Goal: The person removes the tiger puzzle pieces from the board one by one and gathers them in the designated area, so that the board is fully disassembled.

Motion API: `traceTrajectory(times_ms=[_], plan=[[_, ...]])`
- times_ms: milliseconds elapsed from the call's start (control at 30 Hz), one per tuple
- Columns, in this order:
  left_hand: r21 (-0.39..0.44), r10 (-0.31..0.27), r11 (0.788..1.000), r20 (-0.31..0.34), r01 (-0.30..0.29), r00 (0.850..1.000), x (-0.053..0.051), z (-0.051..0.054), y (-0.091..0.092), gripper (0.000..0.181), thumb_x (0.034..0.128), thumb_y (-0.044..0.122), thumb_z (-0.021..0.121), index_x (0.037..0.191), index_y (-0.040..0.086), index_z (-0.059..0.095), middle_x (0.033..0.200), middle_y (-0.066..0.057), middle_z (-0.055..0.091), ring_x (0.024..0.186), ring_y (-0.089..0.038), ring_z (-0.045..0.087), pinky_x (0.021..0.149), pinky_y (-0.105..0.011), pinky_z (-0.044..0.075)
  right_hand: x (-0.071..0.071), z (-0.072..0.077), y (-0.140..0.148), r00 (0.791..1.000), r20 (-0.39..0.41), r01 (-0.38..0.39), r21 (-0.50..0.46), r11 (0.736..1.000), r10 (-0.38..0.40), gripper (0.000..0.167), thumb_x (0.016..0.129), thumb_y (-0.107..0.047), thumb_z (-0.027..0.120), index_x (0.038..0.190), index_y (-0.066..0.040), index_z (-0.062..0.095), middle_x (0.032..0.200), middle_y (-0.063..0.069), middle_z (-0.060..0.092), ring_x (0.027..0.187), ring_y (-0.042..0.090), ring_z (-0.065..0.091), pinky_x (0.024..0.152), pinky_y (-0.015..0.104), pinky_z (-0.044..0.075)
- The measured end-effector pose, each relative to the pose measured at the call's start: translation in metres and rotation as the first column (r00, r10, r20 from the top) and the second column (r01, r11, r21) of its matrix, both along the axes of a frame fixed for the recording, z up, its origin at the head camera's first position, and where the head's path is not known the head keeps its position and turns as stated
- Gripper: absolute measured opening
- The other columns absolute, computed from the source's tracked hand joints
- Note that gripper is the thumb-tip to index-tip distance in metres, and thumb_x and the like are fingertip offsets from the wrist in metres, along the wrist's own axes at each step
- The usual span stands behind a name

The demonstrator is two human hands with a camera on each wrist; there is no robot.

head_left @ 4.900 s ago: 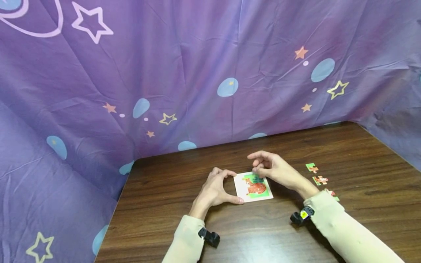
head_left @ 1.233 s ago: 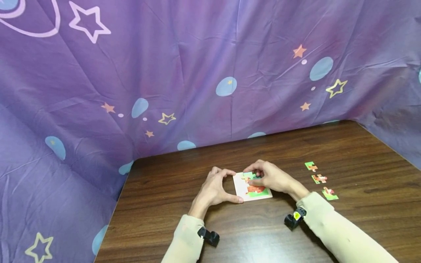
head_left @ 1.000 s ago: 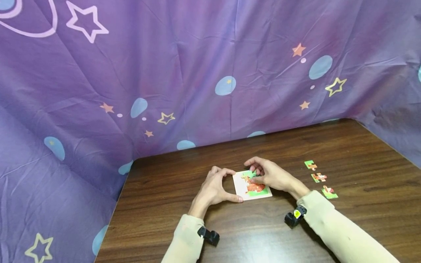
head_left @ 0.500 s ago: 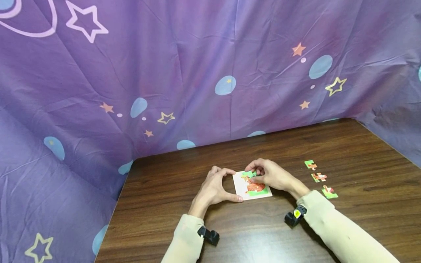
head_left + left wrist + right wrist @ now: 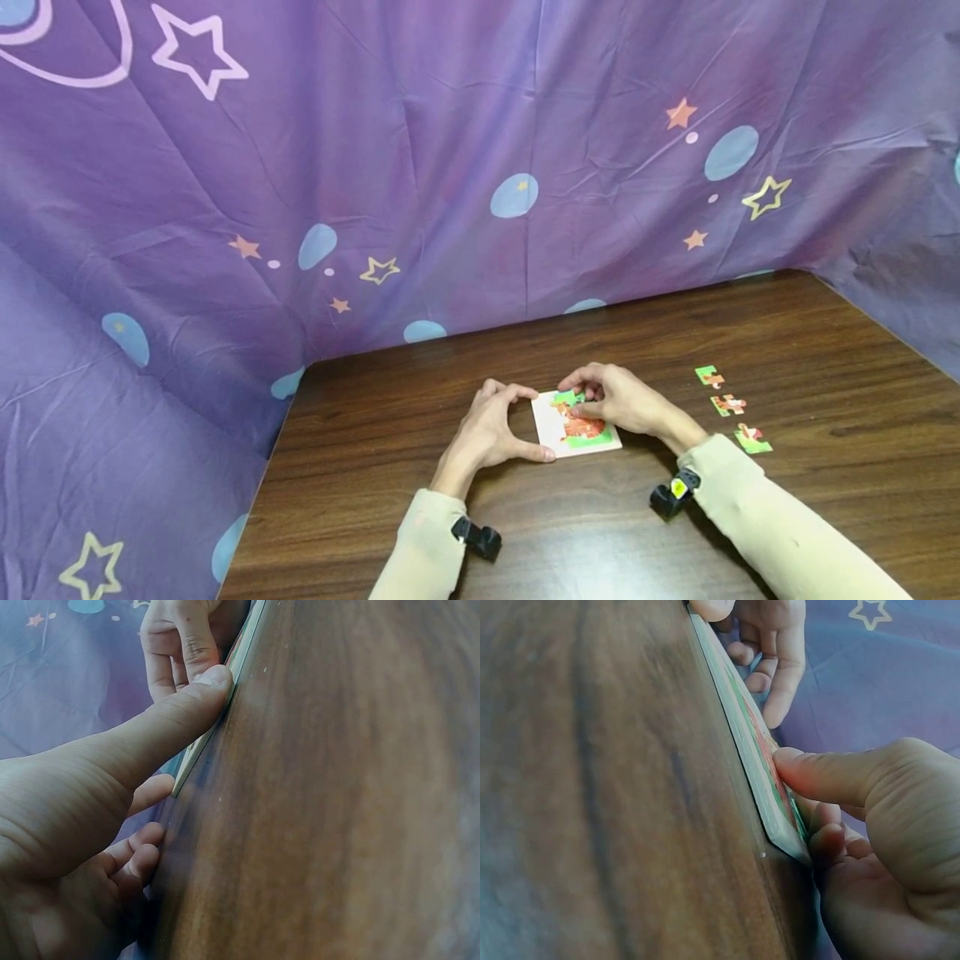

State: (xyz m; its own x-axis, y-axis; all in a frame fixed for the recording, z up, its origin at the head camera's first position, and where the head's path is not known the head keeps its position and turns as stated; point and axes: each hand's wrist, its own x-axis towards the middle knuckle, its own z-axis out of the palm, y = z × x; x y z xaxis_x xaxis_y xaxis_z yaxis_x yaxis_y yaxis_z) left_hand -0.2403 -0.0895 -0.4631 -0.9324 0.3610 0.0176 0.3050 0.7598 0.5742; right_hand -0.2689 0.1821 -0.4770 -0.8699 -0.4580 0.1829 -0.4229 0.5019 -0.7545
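Observation:
A square white puzzle board (image 5: pixel 550 435) with a green and orange picture lies on the table. My left hand (image 5: pixel 486 429) grips its left side, index finger at the far corner and thumb at the near one; in the left wrist view the thumb of the left hand (image 5: pixel 82 780) presses the board's edge (image 5: pixel 199 746). My right hand (image 5: pixel 628 402) bends over the upper part, holding a green puzzle piece (image 5: pixel 564 397) on the board between thumb and fingers. In the right wrist view, the right hand (image 5: pixel 907 825) has its thumb on the picture; its other fingertips are partly hidden.
Three loose puzzle pieces lie right of the board: one at the back (image 5: pixel 708 376), one in the middle (image 5: pixel 727 406) and one nearer (image 5: pixel 752 439). A purple patterned curtain (image 5: pixel 450 125) hangs behind the brown wooden table (image 5: pixel 360 467).
From hovering above the board, my right hand has come down onto its upper part. Its index finger lifted briefly and came back down. My left hand has kept its grip.

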Motion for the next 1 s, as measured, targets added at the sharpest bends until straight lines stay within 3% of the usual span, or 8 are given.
traceTrajectory(times_ms=[400,700,833,1000], plan=[[-0.009,0.006,1.000,-0.004,-0.007,1.000,0.000,-0.005,-0.001,0.094,0.0646,0.055,0.108,0.147,0.033,0.069,0.136,-0.001,0.057,0.127,-0.020,0.054,0.103,-0.045,0.055,-0.001,0.003,-0.001,0.999,0.047,-0.008,-0.056,0.998,0.011,0.030,0.093,-0.013,0.090,0.122,-0.009,0.081,0.095,0.002,0.070,0.083,0.016,0.062,0.071,0.026,0.050],[0.005,-0.001,1.000,-0.006,0.001,1.000,0.000,-0.004,0.001,0.094,0.0646,0.055,0.109,0.147,0.033,0.069,0.136,0.000,0.057,0.127,-0.019,0.054,0.105,-0.044,0.055,0.002,0.036,0.024,0.999,-0.032,0.002,-0.156,0.988,-0.007,0.030,0.097,-0.009,0.087,0.126,-0.010,0.080,0.093,0.005,0.069,0.081,0.015,0.063,0.068,0.026,0.051],[0.004,-0.002,1.000,-0.012,0.002,1.000,0.000,-0.002,0.002,0.095,0.0640,0.056,0.109,0.147,0.032,0.069,0.138,-0.001,0.057,0.129,-0.020,0.054,0.106,-0.045,0.055,0.005,0.048,0.042,0.997,-0.059,0.028,-0.194,0.981,-0.041,0.031,0.097,-0.010,0.087,0.128,-0.011,0.080,0.102,0.008,0.073,0.088,0.014,0.067,0.074,0.026,0.055],[-0.005,0.001,1.000,-0.024,-0.001,1.000,0.000,-0.001,0.000,0.096,0.0636,0.055,0.109,0.148,0.032,0.068,0.139,-0.001,0.057,0.129,-0.021,0.054,0.105,-0.046,0.056,0.008,0.059,0.068,0.991,-0.094,0.081,-0.169,0.982,-0.098,0.032,0.100,-0.012,0.085,0.132,-0.012,0.079,0.116,0.008,0.077,0.096,0.012,0.072,0.080,0.024,0.057]])
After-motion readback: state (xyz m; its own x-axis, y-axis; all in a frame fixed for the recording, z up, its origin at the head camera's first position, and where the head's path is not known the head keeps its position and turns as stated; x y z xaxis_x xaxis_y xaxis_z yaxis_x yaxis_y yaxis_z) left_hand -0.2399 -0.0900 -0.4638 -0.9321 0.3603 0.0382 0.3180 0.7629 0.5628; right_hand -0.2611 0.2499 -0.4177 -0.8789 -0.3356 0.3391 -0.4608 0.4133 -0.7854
